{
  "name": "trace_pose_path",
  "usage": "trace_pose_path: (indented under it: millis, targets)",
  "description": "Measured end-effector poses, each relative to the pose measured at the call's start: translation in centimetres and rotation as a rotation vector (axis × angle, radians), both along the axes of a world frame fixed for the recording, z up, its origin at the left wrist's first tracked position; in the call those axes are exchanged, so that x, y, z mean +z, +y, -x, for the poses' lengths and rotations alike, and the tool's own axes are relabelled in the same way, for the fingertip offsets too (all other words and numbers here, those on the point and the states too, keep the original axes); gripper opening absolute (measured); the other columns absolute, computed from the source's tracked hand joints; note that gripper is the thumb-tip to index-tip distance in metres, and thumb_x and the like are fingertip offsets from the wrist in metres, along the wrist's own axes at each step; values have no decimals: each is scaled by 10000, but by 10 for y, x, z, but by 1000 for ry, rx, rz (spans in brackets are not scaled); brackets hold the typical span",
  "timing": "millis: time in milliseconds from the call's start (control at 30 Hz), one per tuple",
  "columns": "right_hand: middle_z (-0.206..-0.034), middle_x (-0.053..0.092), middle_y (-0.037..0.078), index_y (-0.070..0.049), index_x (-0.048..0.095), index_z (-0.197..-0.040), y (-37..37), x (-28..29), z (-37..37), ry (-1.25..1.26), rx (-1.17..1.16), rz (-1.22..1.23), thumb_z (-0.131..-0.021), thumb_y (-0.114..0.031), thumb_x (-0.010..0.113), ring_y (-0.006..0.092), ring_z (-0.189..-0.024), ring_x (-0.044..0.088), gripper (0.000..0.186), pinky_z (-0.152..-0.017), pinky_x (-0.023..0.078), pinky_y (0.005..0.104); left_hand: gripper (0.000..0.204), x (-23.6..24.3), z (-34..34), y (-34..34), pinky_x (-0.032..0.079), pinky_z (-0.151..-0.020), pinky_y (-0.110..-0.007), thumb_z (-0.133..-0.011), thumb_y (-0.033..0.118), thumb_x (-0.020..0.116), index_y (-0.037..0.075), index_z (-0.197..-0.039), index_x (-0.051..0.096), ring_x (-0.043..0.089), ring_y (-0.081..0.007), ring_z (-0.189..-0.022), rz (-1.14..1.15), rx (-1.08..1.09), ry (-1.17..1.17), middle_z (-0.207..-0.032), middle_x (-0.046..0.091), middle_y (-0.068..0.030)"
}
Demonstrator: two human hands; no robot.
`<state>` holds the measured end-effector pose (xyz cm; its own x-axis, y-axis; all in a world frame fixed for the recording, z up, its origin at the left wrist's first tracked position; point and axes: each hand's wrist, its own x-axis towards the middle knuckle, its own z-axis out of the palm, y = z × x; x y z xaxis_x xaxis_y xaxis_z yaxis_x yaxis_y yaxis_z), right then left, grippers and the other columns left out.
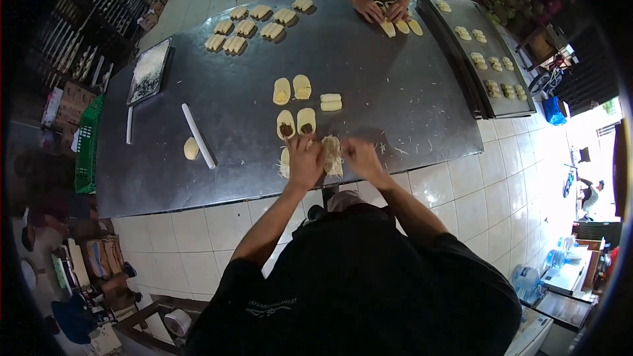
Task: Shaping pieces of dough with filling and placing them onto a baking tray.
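My left hand rests at the near edge of the steel table, fingers bent and spread, touching a dough strip topped with pale shreds. My right hand is just right of that strip, fingers curled in, what they hold unclear. Another shred-topped piece lies partly behind my left hand. Beyond are two ovals with brown filling, two with pale yellow filling and a folded piece. A dough ball lies left, beside a white rolling pin.
A coworker's hands work on dough ovals at the far edge. Several shaped pieces lie at back left. A tray of white shreds and a second rod are left. Stacked trays with pastries stand right, a green crate left.
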<state>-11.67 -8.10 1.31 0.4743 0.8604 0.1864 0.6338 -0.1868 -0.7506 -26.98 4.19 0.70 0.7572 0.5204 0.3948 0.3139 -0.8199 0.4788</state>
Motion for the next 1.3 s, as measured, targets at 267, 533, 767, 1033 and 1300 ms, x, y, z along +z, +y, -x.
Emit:
trace_pose_path:
  millis: [267, 533, 767, 1033, 1300]
  targets:
    - [-976, 595, 122, -46, 649, -919, -31, -21, 38, -323, 149, -52, -803, -155, 626, 323, -908, 567, 161, -727, 509, 425, 193, -9, 16, -34, 176, -1077, -646, -731, 153, 659, 93, -911, 689, 434, -297, -1113, -174, -82, 87, -1089, 506, -51]
    - [-715, 642, 152, -48, 651, -809, 28, -8, -6, 50, -118, 403, -700, -273, 735, 313, -738, 644, 264, -660, 503, 398, 392, 2, -27, 11, 106, -1063, -662, -745, 289, 692, 40, -1039, 615, 348, -390, -1164, 29, 175, 319, -1192, 401, -184]
    - [-961, 625, 116, -139, 680, -956, -5, -11, -3, -23, 149, 71, -787, -235, 644, 329, -886, 622, 198, -717, 521, 414, 330, -9, -8, 1, 134, -1060, -667, -776, 248, 651, 132, -1078, 588, 377, -388, -1153, -108, -168, 192, -1205, 416, -156]
    - [-1038, 604, 149, -70, 655, -1005, 59, 18, -32, -177, 63, 85, -837, -275, 605, 350, -975, 576, 270, -816, 504, 427, 271, 32, -74, 72, 177, -1059, -649, -823, 153, 594, 117, -1088, 551, 405, -393, -1155, -266, 173, 112, -1238, 437, -158]
    - [-994, 611, 155, -21, 619, -994, 64, -10, -40, -100, 160, 290, -803, -237, 644, 367, -994, 557, 290, -906, 440, 451, 280, 62, -49, 72, 318, -925, -474, -799, 19, 572, 54, -1073, 520, 459, -340, -1085, 103, 161, -132, -1126, 515, -149]
